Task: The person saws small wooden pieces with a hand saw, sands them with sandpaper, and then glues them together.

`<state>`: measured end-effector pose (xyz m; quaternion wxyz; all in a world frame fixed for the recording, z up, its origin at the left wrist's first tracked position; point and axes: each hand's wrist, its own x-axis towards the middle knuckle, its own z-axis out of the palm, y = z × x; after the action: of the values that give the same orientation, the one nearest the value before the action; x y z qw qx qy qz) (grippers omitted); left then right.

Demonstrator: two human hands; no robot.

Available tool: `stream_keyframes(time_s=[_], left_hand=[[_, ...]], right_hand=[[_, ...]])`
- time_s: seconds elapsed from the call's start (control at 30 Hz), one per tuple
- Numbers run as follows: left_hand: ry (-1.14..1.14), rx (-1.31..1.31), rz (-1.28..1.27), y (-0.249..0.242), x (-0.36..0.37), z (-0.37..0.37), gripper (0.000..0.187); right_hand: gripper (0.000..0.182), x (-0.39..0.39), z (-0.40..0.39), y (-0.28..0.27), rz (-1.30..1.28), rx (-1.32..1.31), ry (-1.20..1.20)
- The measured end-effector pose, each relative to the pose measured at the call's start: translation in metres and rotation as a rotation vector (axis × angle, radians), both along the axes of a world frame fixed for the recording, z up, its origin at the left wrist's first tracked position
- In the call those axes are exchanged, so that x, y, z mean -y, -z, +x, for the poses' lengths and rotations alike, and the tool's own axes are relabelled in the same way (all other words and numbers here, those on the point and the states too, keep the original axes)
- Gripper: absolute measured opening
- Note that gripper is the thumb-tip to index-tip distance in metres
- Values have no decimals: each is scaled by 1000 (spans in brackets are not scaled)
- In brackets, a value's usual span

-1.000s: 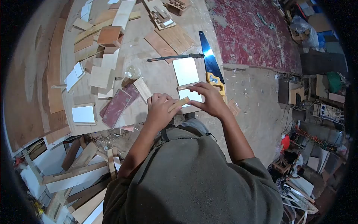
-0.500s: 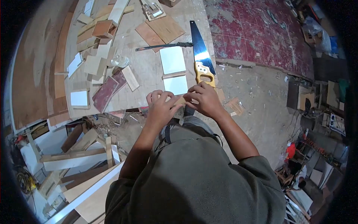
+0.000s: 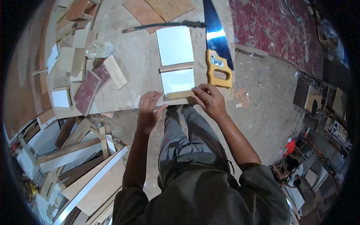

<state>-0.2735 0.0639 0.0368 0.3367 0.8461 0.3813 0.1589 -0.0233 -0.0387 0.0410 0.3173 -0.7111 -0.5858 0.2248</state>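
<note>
A short wooden strip (image 3: 179, 94) lies along the near edge of a white-faced board (image 3: 178, 80), close to the front of the workbench. My right hand (image 3: 210, 101) has its thumb and fingers at the strip's right end, pinching it. Near the left end is my left hand (image 3: 149, 112), its thumb spread from the fingers and nothing held. Another narrow wooden strip (image 3: 176, 67) crosses between this board and a second white-faced board (image 3: 174, 45) behind it. A handsaw (image 3: 218, 56) with a yellow handle rests just beyond my right hand.
A thin dark rod (image 3: 157, 26) lies behind the boards. Brown panels (image 3: 165, 9) sit at the back. Reddish offcuts (image 3: 88, 92), a pale wood block (image 3: 115, 72) and a clear plastic item (image 3: 99, 49) are on the left. Scrap lumber (image 3: 75, 155) is piled below the bench.
The wooden strip, held between both hands before, now rests on the near white board. My left hand has moved left and opened. My view has shifted, showing my legs and a larger bench.
</note>
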Motion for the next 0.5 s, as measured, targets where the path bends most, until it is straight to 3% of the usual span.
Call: stream_keyframes(time_s=[0.37, 0.5], left_hand=[[54, 23, 130, 48, -12, -12, 57], [81, 101, 212, 59, -17, -8, 54]], right_hand=[[38, -1, -17, 38, 165, 95, -47], [37, 2, -22, 48, 153, 78, 46]])
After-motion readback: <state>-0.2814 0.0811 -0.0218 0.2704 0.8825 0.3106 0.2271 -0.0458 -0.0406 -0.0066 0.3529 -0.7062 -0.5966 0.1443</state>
